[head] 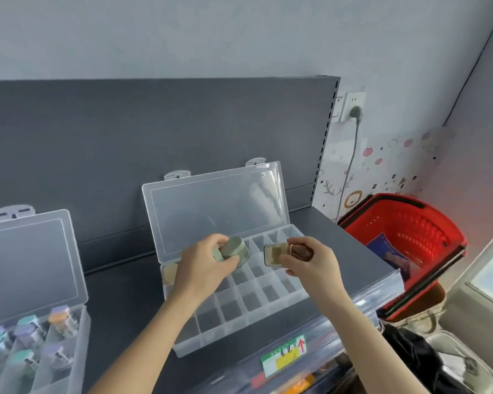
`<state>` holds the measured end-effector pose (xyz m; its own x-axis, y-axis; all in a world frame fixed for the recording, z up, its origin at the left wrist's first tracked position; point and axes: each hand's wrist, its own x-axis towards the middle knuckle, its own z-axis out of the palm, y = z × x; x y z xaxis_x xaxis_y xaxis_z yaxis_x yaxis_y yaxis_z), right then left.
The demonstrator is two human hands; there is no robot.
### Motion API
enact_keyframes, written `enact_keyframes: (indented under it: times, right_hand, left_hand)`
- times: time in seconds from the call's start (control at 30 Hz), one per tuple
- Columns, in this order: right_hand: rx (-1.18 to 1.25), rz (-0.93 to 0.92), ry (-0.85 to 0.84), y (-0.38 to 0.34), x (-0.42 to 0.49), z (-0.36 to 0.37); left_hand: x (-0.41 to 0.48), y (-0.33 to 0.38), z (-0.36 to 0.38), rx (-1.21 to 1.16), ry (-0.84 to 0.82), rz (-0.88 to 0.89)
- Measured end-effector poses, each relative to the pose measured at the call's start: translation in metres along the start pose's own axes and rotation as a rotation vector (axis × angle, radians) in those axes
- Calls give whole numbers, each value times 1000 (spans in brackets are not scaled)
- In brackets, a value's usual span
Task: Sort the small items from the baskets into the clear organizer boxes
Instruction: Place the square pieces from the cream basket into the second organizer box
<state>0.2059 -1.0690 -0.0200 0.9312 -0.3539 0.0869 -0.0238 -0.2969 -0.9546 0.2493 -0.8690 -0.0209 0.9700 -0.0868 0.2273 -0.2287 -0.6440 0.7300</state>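
Your left hand (204, 265) curls around a pale green jar (234, 249), and your right hand (310, 264) pinches a tan jar (273, 253). Both jars are just above the back compartments of the open clear organizer box (239, 328) on the grey shelf (125, 302). A second organizer box (81, 345) at your left holds capped jars (26, 334); the red basket (416, 226) sits right of the shelf

I count two clear organizer boxes: the left box (79, 336) at lower left and the middle box (241, 304) at centre. One red basket (427, 231) is at the right. There are two hands: the left hand (202, 265) grips one green jar (234, 248), and the right hand (310, 265) grips one tan jar (273, 253), perhaps with a brown one too. At least six capped bottles (26, 334) sit in the left box.
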Motion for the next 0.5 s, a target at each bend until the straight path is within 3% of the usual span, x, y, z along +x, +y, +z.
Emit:
enact_keyframes:
  times: [0.27,0.5]
  right_hand:
    - [-99,-45,-43,12,56,-8]
    - [-112,-107,-177,21,96,-6]
  left_hand:
    - [41,5,29,118,31,-46]
    - [51,14,50,396,29,-31]
